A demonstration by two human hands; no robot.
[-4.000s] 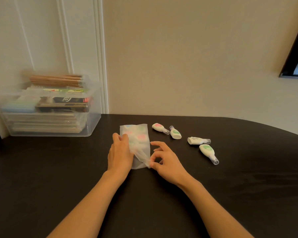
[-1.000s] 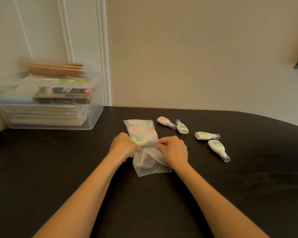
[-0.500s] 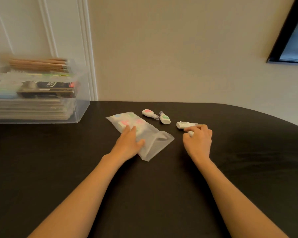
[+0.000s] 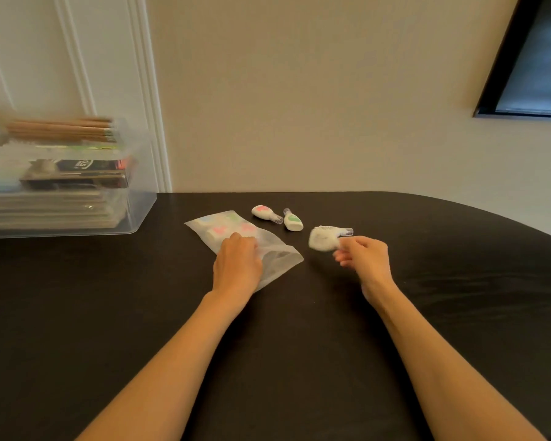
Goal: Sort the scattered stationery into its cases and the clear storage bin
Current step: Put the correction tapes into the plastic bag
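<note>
A frosted translucent pouch (image 4: 236, 237) lies flat on the dark table (image 4: 299, 345), set at a slant with its open mouth turned toward the near right, and pink, green and blue shapes show faintly through its far end. The left hand (image 4: 237, 265) rests on the near part of the pouch, palm down, its fingers bent at the knuckles and pressing the plastic to the table. Just right of the pouch's mouth, the right hand (image 4: 365, 254) pinches a small white correction tape (image 4: 323, 241) between thumb and fingertips, the other fingers loosely curled below; the piece is blurred, and it seems lifted just off the table. Right behind it lies another white correction tape with a clear cap (image 4: 339, 231), partly hidden by the held one. Farther back, two more lie close together near the pouch's far end: a pink-labelled correction tape (image 4: 265, 212) and a green-labelled correction tape (image 4: 292, 220), their clear tips almost meeting. Well apart at the table's far left corner stands the clear storage bin (image 4: 134, 214), stacked with flat packs and dark boxes, with a bundle of wooden pencils (image 4: 61, 128) lying across the top. Behind everything rises a cream wall (image 4: 299, 90) with white door trim (image 4: 147, 90) at left and a dark-framed window (image 4: 535, 58) at upper right.
</note>
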